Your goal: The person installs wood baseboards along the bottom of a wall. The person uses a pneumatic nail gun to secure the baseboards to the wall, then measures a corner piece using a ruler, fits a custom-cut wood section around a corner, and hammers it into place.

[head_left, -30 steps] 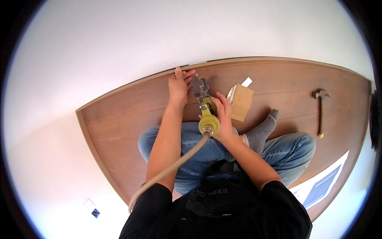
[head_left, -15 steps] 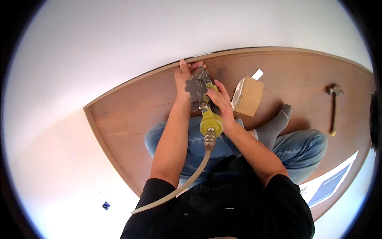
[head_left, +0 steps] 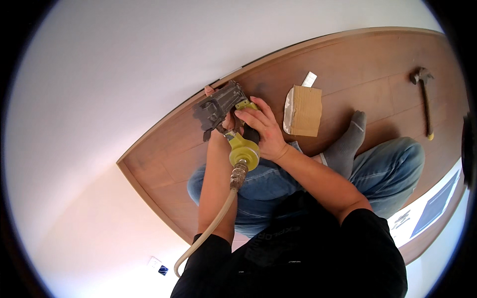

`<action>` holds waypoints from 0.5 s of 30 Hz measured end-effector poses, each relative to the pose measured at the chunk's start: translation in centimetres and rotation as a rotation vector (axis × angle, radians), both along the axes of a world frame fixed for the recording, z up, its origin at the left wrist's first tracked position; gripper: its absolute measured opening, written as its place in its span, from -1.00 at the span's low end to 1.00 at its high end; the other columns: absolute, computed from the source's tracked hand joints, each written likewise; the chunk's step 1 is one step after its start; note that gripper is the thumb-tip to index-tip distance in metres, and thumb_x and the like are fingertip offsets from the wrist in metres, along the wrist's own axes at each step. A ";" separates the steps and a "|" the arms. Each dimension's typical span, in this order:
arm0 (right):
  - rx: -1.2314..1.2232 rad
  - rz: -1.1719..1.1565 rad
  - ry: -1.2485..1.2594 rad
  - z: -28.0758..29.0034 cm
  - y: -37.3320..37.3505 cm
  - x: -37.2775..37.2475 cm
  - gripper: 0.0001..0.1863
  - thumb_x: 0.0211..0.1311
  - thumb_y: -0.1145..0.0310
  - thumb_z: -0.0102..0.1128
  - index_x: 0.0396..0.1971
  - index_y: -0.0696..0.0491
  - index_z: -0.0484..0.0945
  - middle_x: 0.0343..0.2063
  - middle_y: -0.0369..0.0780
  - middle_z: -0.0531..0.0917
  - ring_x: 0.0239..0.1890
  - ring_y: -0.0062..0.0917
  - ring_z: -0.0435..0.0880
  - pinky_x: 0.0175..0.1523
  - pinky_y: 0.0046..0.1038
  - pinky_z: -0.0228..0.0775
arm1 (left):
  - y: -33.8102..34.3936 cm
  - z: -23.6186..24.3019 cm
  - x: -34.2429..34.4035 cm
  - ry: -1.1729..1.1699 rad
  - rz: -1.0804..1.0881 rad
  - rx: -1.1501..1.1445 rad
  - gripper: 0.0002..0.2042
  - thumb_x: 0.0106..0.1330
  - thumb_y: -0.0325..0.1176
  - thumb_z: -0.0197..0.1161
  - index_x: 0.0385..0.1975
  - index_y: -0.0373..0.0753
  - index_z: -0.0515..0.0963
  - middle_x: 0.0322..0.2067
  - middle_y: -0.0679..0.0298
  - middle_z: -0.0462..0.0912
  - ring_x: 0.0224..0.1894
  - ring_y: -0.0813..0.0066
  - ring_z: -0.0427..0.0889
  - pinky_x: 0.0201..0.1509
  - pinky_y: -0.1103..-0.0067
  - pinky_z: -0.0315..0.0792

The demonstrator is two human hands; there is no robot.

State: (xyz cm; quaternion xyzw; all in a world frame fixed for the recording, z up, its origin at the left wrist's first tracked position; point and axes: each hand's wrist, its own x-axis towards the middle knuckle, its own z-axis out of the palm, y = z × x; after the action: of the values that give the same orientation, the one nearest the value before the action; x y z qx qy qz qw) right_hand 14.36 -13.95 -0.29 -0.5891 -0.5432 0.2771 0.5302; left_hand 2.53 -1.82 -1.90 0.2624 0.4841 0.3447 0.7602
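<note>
My right hand (head_left: 266, 130) is closed around the grip of a yellow and dark grey pneumatic nail gun (head_left: 226, 105). From its yellow end cap, a pale air hose (head_left: 211, 226) runs down past my left arm. The gun's nose lies against the wooden baseboard (head_left: 258, 63) at the foot of the white wall. Behind the gun, my left hand (head_left: 209, 91) reaches to the baseboard, with a fingertip stretched out at its top edge. The gun hides most of that hand.
A piece of cardboard (head_left: 306, 111) with a white strip (head_left: 309, 79) lies on the brown wood floor (head_left: 367, 74) to the right. Farther right is a claw hammer (head_left: 426, 102). My bent leg and grey sock (head_left: 344, 139) are nearby. A wall socket (head_left: 155, 263) sits low left.
The nail gun has moved left in the picture and tilted, its nose now at the baseboard. It covers more of my left hand. The view has turned slightly.
</note>
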 end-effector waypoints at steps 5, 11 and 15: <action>-0.009 -0.005 -0.003 -0.2 0.0 0.0 -0.29 0.01 0.37 0.52 0.28 -0.09 0.60 0.14 -0.16 0.65 0.41 0.02 0.39 0.50 -0.09 0.29 | 0.0 1.4 1.3 0.118 0.084 -0.088 -0.47 0.66 0.11 0.04 0.07 -0.35 0.57 -0.03 0.06 0.71 0.01 0.23 0.71 0.17 0.38 0.62; -0.008 0.004 0.005 0.0 0.0 -0.2 -0.28 -0.02 0.40 0.52 0.27 -0.10 0.60 0.14 -0.18 0.65 0.40 0.03 0.40 0.49 -0.07 0.30 | 0.2 0.1 1.1 0.061 0.181 0.051 -0.65 0.63 -0.08 0.19 0.07 -0.29 0.52 -0.08 0.02 0.70 0.01 0.10 0.72 0.13 0.30 0.67; -0.002 0.008 0.023 0.0 0.3 0.5 -0.25 -0.07 0.41 0.53 0.27 -0.09 0.60 0.14 -0.18 0.65 0.40 0.04 0.40 0.49 -0.05 0.31 | 1.1 -0.2 0.9 -0.054 0.070 0.040 -0.60 0.58 -0.01 0.26 0.07 -0.27 0.51 -0.05 0.02 0.71 0.06 0.09 0.71 0.16 0.31 0.66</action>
State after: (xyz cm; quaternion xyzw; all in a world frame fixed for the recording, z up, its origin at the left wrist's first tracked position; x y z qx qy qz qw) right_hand 14.89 -13.67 -0.33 -0.5843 -0.5391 0.2865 0.5347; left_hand 3.47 -0.67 -2.12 0.2511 0.4654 0.3877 0.7550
